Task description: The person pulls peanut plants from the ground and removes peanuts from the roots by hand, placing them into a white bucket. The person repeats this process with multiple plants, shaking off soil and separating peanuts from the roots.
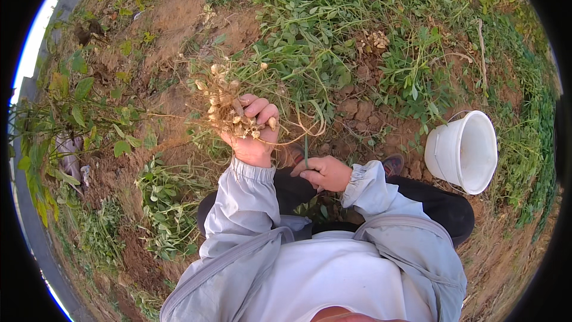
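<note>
My left hand (254,138) is raised and closed around the root end of a pulled peanut plant. Pale peanut pods (215,98) and thin tangled roots hang about its fingers, hiding part of the palm. Lower and to the right, my right hand (330,173) has curled fingers, with a narrow green blade (306,150) rising from between thumb and forefinger. A loop of thin pale stems (315,120) curves between the two hands, just above the right one.
A white plastic bucket (440,152) with a wire handle lies tipped at the right, its mouth facing right. Green peanut plants (308,22) cover the ground ahead, with a cluster of pods (377,40) among them. Leafy stalks (80,94) stand at the left. Clods of soil (357,109) lie before my shoes.
</note>
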The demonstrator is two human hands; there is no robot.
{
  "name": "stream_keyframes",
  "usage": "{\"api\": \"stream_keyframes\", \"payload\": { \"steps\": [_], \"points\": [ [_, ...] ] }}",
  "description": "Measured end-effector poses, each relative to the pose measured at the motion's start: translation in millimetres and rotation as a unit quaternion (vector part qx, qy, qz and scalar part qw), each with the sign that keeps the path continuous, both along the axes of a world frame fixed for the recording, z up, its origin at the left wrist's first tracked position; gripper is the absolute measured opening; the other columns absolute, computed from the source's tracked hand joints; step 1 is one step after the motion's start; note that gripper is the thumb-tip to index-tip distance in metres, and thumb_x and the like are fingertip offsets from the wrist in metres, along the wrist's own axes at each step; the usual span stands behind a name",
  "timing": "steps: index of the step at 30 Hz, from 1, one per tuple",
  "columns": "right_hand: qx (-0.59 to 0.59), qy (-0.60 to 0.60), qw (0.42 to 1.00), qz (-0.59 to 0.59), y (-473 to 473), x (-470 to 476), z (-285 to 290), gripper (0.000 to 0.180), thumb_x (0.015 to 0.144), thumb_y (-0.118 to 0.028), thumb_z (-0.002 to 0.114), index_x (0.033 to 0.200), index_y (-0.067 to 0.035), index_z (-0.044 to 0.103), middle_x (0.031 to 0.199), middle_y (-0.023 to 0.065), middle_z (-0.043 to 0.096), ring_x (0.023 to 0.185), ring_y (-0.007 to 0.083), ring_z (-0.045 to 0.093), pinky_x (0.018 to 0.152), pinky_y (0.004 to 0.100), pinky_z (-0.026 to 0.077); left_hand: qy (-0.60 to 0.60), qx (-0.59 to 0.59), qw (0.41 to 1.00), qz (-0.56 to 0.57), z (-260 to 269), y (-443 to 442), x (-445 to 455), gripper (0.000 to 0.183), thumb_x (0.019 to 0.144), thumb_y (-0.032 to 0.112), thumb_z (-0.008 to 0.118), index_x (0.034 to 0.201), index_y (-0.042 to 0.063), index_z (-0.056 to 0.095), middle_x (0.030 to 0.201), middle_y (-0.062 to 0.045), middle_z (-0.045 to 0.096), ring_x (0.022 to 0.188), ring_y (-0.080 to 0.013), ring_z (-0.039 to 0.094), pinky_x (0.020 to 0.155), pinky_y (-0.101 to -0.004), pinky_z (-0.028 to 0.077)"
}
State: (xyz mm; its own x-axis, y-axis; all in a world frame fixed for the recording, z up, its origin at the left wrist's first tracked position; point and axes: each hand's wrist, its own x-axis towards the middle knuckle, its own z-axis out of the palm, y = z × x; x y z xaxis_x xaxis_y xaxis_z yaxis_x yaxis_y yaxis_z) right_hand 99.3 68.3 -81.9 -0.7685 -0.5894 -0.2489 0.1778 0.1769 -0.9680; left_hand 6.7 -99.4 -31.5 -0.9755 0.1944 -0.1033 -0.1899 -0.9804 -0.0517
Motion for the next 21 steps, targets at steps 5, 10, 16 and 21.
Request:
{"api": "stream_keyframes", "payload": {
  "steps": [5, 10, 16, 21],
  "points": [
    [-0.252, -0.126, 0.944, -0.172, 23.5, -20.8, 19.2, 0.024, 0.093, -0.02, 0.051, 0.104, 0.001, 0.056, 0.087, 0.0052, 0.062, 0.065, 0.0081, 0.053, 0.057, 0.0221, 0.043, 0.03, -0.001, 0.999, -0.018, 4.2, 4.3, -0.2, 0.025, 0.08, 0.028, 0.064, 0.087, 0.006, 0.055, 0.085, -0.002, 0.058, 0.068, -0.0123, 0.051, 0.06, -0.0265, 0.037],
    [0.019, 0.286, 0.938, -0.196, -0.4, -62.7, 52.7, 0.027, 0.084, -0.025, 0.065, 0.094, -0.001, 0.058, 0.085, 0.0117, 0.062, 0.073, 0.0243, 0.06, 0.064, 0.0346, 0.047, -0.001, -0.069, 0.998, -0.002, 7.8, 19.5, 7.6, 0.039, 0.081, 0.043, 0.054, 0.085, 0.005, 0.057, 0.081, -0.003, 0.056, 0.071, -0.0164, 0.049, 0.066, -0.0325, 0.04],
    [0.091, 0.302, 0.932, -0.179, -5.7, -67.1, 47.4, 0.025, 0.081, -0.024, 0.064, 0.092, -0.002, 0.059, 0.081, 0.0134, 0.059, 0.074, 0.0295, 0.059, 0.065, 0.0376, 0.047, -0.026, -0.214, 0.976, 0.013, 4.4, 19.9, 5.3, 0.051, 0.082, 0.051, 0.045, 0.086, 0.004, 0.061, 0.078, -0.006, 0.059, 0.07, -0.0216, 0.051, 0.065, -0.0365, 0.044],
    [-0.21, -0.038, 0.972, -0.102, 3.5, -45.1, 48.0, 0.019, 0.085, -0.017, 0.057, 0.098, -0.003, 0.056, 0.074, 0.0031, 0.055, 0.064, 0.0133, 0.053, 0.051, 0.0254, 0.039, -0.011, -0.041, 0.999, -0.011, -0.4, 8.3, 2.8, 0.039, 0.083, 0.045, 0.049, 0.087, 0.007, 0.061, 0.08, -0.004, 0.06, 0.069, -0.0184, 0.051, 0.062, -0.0329, 0.041]
  ]
}}
